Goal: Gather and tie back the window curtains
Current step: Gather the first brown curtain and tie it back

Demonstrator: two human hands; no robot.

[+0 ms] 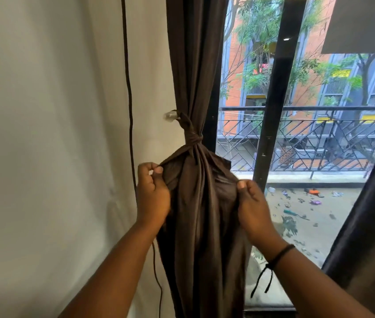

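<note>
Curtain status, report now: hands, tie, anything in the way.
Left hand and right hand both pinch the brown curtain below the knot. Tie-back looped to wall hook. Nothing blocking.

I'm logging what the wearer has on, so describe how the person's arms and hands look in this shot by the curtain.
Both forearms are bare, with no sleeves in view. The left hand wears no ring, glove or band. The right hand is also bare, but its wrist carries a thin black cord bracelet, knotted, with two loose ends dangling below. Fingernails on both hands look short and unpainted.
</note>
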